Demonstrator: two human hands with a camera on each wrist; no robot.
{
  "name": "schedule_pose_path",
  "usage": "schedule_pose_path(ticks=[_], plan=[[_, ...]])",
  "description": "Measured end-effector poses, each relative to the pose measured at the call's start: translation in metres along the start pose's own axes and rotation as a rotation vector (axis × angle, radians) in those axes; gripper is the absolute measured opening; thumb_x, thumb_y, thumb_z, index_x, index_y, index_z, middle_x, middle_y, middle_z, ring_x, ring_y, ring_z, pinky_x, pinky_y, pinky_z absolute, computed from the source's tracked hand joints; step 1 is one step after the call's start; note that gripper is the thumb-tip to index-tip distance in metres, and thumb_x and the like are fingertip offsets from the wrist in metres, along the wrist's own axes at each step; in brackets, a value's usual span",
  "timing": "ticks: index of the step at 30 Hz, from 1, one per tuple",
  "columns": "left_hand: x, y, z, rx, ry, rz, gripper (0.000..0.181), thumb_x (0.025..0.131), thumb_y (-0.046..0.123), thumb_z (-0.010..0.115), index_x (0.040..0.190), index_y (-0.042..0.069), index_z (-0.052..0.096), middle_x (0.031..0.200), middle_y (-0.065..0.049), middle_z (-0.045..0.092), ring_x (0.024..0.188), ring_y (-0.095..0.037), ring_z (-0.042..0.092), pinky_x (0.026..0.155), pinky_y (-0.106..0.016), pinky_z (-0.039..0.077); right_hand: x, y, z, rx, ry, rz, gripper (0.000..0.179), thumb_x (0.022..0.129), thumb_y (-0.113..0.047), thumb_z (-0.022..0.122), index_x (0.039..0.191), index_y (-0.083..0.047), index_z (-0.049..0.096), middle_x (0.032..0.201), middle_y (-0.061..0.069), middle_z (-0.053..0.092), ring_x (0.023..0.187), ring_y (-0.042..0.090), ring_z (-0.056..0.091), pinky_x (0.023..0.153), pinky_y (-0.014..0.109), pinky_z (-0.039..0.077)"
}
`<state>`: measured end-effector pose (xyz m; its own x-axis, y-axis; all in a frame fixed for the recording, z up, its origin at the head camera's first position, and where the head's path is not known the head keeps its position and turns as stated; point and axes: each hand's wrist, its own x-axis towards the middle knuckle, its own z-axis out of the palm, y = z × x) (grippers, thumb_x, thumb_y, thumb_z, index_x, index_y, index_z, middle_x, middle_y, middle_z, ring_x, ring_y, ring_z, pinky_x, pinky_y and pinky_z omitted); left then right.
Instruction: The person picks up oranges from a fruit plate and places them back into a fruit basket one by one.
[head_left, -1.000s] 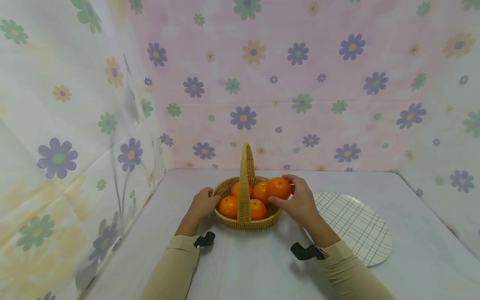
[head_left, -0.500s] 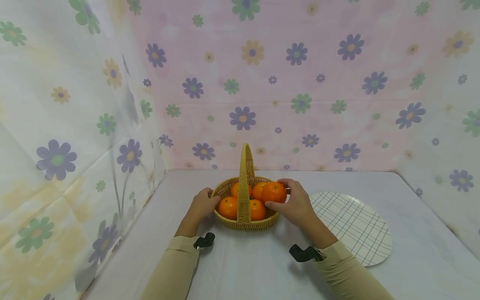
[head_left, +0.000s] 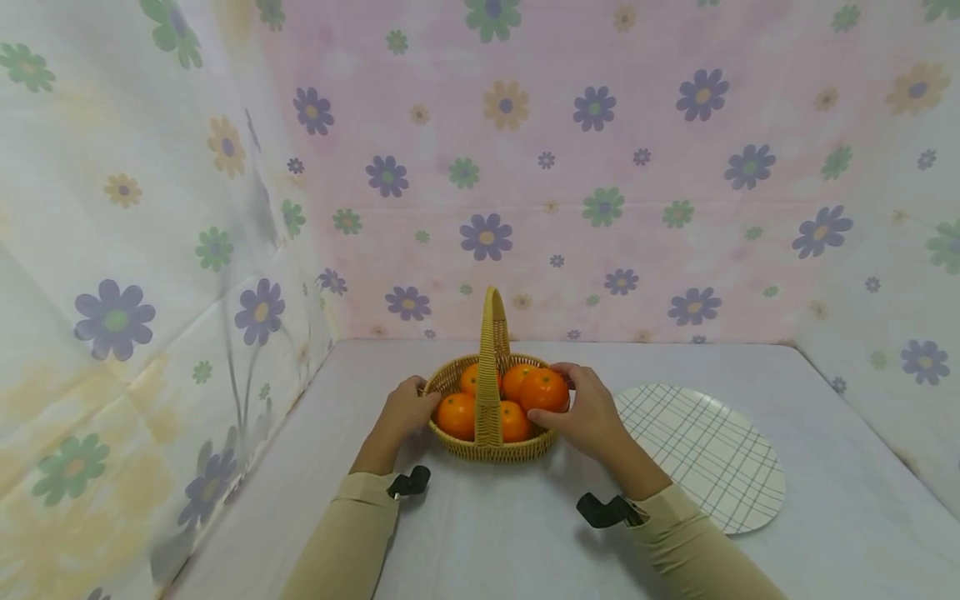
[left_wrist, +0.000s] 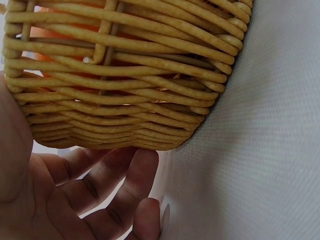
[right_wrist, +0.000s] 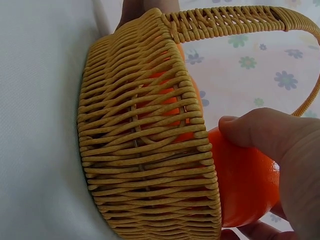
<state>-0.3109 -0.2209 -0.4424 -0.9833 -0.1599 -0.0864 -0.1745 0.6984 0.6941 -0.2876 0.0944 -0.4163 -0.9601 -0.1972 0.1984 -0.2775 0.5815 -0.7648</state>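
Note:
A yellow wicker basket (head_left: pixel 498 452) with a tall arched handle (head_left: pixel 489 358) stands on the white cloth. Several bright oranges lie inside it, one of them an orange (head_left: pixel 456 415) at the front left. My left hand (head_left: pixel 405 410) grips the basket's left end, thumb at the rim; the left wrist view shows its fingers (left_wrist: pixel 142 175) curled against the woven wall. At the right end, my right hand (head_left: pixel 588 414) holds another orange (right_wrist: pixel 247 180) between thumb and fingers. That fruit sits at rim height, overlapping the neighbouring oranges in the head view.
To the right of the basket lies a flat, round white plate (head_left: pixel 705 458) with a grid of lines, partly covered by my right forearm. Flower-printed cloth walls (head_left: pixel 555 208) enclose the table at the back and both sides.
My right hand has lowered its orange and brought it a little left, from above the basket's right rim into the basket's end. My left hand keeps its grip on the basket.

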Motion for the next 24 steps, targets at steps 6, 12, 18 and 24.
schedule_pose_path(ticks=[6,12,18,24], plan=[[0.0015,-0.0014,0.0012,0.000,0.005,0.002,0.040,0.095,0.035,0.056,0.119,0.003,0.061,0.105,-0.014,0.065,0.086,-0.026,0.061,0.067,-0.032,0.051,-0.0006,-0.0001,0.0004,-0.011,-0.009,0.019,0.082,0.079,-0.042,0.088,0.145,-0.013,0.050,0.138,0.011,0.055,0.126,0.030,0.055,0.104,0.053,0.050],[0.0032,-0.0026,0.0026,-0.001,0.000,0.009,0.041,0.096,0.035,0.056,0.121,0.003,0.061,0.106,-0.014,0.065,0.086,-0.026,0.061,0.067,-0.032,0.051,0.0005,0.0000,-0.0007,-0.027,-0.041,0.072,0.082,0.081,-0.044,0.086,0.148,-0.017,0.048,0.140,0.010,0.054,0.125,0.033,0.056,0.101,0.052,0.053],[0.0021,-0.0020,0.0027,-0.008,-0.003,-0.018,0.040,0.097,0.035,0.056,0.122,0.004,0.060,0.107,-0.014,0.065,0.088,-0.026,0.061,0.068,-0.033,0.051,0.0019,0.0011,-0.0005,-0.059,-0.055,0.072,0.084,0.081,-0.046,0.086,0.150,-0.019,0.047,0.141,0.010,0.056,0.120,0.030,0.059,0.098,0.049,0.055],[0.0009,-0.0007,0.0017,-0.013,-0.010,-0.019,0.040,0.097,0.035,0.055,0.122,0.004,0.060,0.107,-0.013,0.065,0.086,-0.025,0.060,0.066,-0.032,0.050,0.0007,0.0016,0.0002,-0.056,-0.057,0.071,0.087,0.081,-0.048,0.086,0.151,-0.019,0.045,0.143,0.010,0.055,0.122,0.030,0.060,0.098,0.050,0.056]])
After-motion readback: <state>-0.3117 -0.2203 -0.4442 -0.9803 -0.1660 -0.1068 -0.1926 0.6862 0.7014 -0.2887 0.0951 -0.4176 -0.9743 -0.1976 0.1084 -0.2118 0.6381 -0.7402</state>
